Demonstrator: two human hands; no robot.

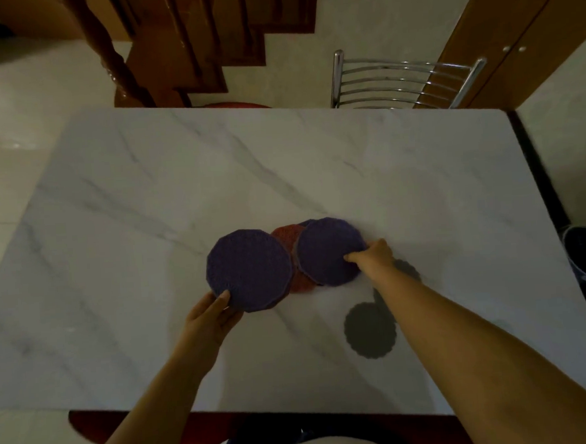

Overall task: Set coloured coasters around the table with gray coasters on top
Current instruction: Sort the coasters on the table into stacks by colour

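The left hand [210, 318] pinches the near edge of a big purple coaster [248, 271] on the white table [146, 196]. The right hand [372, 256] presses closed fingers on another purple coaster [327, 250], an orange coaster [286, 239] between them. Small gray coasters [368, 334] lie just behind the right hand.

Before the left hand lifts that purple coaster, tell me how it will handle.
The purple coaster looks knitted and thin, so probably light and somewhat floppy. Its textured weave should resist slipping in the left hand. Flat, it seems unlikely to roll.
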